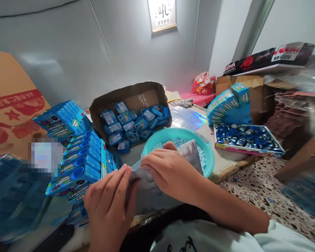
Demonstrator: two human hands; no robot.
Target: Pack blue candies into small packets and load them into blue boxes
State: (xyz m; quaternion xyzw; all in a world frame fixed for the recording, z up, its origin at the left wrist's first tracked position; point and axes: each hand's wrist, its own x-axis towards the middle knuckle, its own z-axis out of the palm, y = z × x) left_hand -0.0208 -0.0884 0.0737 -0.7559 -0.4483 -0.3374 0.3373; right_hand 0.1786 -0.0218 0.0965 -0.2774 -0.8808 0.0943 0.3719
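A silver-grey foil bag (152, 194) lies sideways across my lap side of the table, between my two hands. My left hand (107, 201) is closed around the bag's left end, fingers on top and thumb tucked behind. Over its middle bends my right hand (166, 168), fingers curled on the upper edge. The bag's right end reaches over a turquoise basin (211, 157), which holds many small pale-blue pellets (201, 159). What is inside the bag is hidden.
Blue printed boxes with round openings (80, 161) stand stacked at left. An open carton (99, 105) behind holds small blue packs (126, 120). At right, a shallow box of blue-and-silver caps (241, 136) sits before more blue boxes (223, 105). The table edge (236, 168) drops to speckled floor.
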